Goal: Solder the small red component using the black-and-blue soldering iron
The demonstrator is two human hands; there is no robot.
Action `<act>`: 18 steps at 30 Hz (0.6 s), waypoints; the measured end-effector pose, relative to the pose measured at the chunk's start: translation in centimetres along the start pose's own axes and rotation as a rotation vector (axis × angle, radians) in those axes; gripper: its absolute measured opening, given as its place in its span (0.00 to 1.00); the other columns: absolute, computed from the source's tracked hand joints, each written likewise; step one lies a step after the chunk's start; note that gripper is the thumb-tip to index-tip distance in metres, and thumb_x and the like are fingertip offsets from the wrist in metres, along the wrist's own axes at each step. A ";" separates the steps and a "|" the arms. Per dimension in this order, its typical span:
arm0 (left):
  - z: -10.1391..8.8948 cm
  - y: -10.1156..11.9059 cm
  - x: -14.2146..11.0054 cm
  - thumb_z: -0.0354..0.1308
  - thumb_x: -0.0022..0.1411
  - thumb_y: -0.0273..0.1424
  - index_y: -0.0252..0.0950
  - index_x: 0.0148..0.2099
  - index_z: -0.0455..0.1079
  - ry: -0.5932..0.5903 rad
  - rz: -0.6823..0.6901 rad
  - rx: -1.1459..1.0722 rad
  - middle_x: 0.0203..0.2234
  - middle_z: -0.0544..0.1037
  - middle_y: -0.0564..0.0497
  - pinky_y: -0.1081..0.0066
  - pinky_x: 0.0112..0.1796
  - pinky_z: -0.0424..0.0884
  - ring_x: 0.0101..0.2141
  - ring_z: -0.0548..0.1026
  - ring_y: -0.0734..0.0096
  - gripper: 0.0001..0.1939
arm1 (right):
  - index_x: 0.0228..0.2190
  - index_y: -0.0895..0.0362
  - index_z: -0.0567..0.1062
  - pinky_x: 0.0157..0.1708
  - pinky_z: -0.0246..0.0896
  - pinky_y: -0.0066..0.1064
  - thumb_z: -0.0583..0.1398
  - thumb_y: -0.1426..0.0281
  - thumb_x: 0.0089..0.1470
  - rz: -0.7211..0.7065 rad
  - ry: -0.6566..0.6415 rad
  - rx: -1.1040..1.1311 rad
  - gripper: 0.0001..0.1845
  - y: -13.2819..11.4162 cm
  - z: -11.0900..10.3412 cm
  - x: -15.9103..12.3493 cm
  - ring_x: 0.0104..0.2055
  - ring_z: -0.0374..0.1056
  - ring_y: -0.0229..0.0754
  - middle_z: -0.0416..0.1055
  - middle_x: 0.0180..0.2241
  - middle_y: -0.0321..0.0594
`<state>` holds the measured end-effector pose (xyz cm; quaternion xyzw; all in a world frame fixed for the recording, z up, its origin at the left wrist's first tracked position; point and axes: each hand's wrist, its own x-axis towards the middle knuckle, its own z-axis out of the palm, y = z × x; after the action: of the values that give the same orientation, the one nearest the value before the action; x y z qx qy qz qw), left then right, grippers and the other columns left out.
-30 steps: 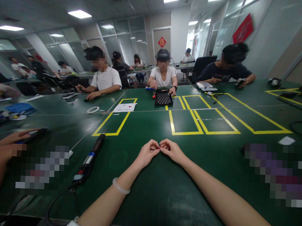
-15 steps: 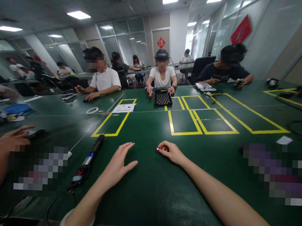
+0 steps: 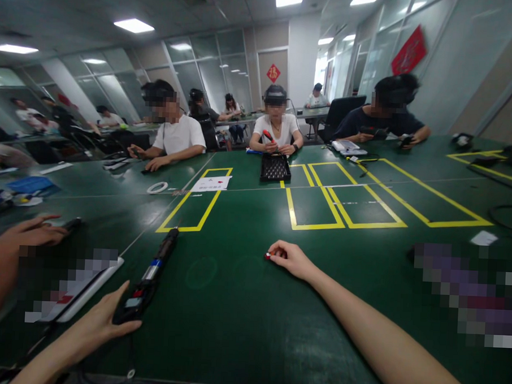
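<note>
My left hand [image 3: 104,319] is at the rear end of a black electric screwdriver [image 3: 152,269] that lies slantwise on the green table. Thumb and fingers are spread on either side of that end; whether they touch it I cannot tell. The screwdriver has a silver and blue band, red parts and a cord at the rear, while its tip points away from me. To the right, my right hand [image 3: 291,260] rests on the table, fingertips pinched on a small red, white and dark piece [image 3: 268,255]. Its kind is too small to make out.
Yellow tape [image 3: 316,226] marks rectangles on the table [image 3: 242,321]. Across sits a person with a red-handled tool [image 3: 268,137] and a black tray [image 3: 275,169]. At left, a co-worker's hand [image 3: 29,231] is near a white-edged blurred object [image 3: 93,289]. A tape roll [image 3: 157,187] lies farther back.
My left hand has moved left and towards me, to the screwdriver's rear end. My right hand stays in place. The person opposite has raised the red-handled tool over the tray.
</note>
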<state>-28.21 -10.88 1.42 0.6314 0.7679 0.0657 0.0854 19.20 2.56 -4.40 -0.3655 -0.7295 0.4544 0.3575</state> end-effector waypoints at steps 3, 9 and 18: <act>0.0 0.5 -0.2 0.58 0.43 0.52 0.38 0.57 0.62 -0.091 0.023 -0.112 0.54 0.71 0.44 0.55 0.57 0.62 0.56 0.67 0.50 0.41 | 0.36 0.60 0.74 0.27 0.54 0.25 0.60 0.71 0.52 -0.006 -0.004 -0.011 0.08 0.0 -0.1 0.0 0.27 0.61 0.34 0.67 0.26 0.34; 0.2 0.9 0.7 0.61 0.43 0.48 0.39 0.59 0.60 -0.106 0.056 -0.202 0.54 0.71 0.45 0.57 0.55 0.65 0.54 0.68 0.50 0.42 | 0.36 0.60 0.74 0.27 0.55 0.25 0.60 0.71 0.52 -0.012 -0.013 -0.014 0.08 0.1 0.0 -0.1 0.27 0.62 0.34 0.68 0.27 0.35; 0.5 6.0 2.1 0.57 0.50 0.49 0.33 0.63 0.53 -0.204 0.158 -0.095 0.46 0.73 0.43 0.60 0.49 0.67 0.46 0.73 0.54 0.44 | 0.36 0.60 0.74 0.27 0.55 0.25 0.60 0.71 0.52 -0.019 -0.020 -0.028 0.08 0.1 0.1 0.0 0.27 0.62 0.34 0.69 0.28 0.35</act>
<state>-22.76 -7.68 2.12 0.6886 0.6991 0.0442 0.1874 19.18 2.52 -4.48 -0.3592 -0.7428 0.4443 0.3491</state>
